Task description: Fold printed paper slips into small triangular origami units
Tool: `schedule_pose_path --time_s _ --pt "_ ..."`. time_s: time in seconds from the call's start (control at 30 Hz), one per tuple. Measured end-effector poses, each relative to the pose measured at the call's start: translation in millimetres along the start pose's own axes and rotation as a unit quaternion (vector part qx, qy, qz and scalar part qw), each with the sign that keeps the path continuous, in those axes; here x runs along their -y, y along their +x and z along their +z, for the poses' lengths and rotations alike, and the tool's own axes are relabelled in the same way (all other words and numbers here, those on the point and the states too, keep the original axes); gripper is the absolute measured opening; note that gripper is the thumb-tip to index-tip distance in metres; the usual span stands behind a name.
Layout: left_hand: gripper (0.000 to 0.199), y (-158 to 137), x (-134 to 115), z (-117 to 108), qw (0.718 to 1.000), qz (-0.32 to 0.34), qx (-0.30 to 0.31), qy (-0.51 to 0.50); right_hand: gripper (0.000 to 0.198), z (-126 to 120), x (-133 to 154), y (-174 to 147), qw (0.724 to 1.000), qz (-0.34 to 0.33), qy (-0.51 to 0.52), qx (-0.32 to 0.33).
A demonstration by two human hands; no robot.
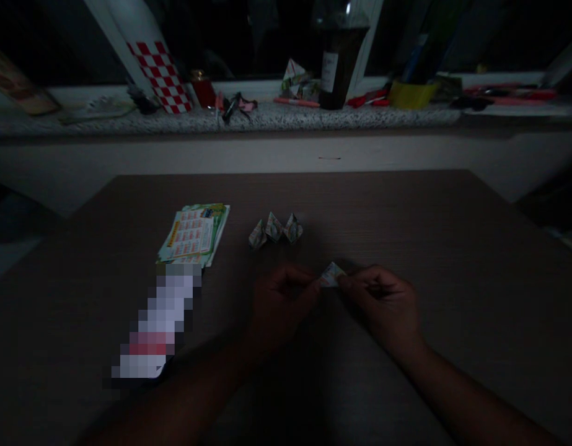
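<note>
The left hand point(283, 303) and the right hand point(388, 303) pinch a small folded paper point(332, 274) between their fingertips, one at each side; three folded pieces point(274, 228) sit just beyond the left fingers; printed sheets point(190, 234) lie stacked farther to their left.

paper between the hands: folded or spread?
Folded: the paper shows a small triangular outline, far smaller than the sheets in the stack. Left hand and right hand pinch its sides. Fold count: cannot tell.
</note>
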State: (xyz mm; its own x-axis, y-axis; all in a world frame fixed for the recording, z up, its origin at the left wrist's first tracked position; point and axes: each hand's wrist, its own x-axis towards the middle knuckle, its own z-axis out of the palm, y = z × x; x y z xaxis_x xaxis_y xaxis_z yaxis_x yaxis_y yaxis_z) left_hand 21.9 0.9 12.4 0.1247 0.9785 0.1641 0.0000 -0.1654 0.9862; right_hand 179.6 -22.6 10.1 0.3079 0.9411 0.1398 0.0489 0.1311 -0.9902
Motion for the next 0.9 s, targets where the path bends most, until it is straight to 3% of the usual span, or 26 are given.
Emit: schedule_pose_path --time_s 0.2,0.43,0.7,0.9 --pt "0.015 -1 2 -1 0.999 -0.037 -0.006 -0.001 0.020 -1 -1 1 1.000 0.003 -0.005 0.016" --pt "0.024 2 10 -1 0.992 -0.088 0.081 -0.029 0.019 -5 -7 2 0.998 -0.029 -0.045 0.044" --pt "0.014 4 3 -1 0.993 -0.085 0.078 -0.005 0.014 -6 -8 0 0.990 -0.083 -0.084 0.072" --pt "0.014 4 0 0 0.993 -0.091 0.064 -0.032 0.014 -6 -5 0 0.994 -0.042 -0.050 0.092"
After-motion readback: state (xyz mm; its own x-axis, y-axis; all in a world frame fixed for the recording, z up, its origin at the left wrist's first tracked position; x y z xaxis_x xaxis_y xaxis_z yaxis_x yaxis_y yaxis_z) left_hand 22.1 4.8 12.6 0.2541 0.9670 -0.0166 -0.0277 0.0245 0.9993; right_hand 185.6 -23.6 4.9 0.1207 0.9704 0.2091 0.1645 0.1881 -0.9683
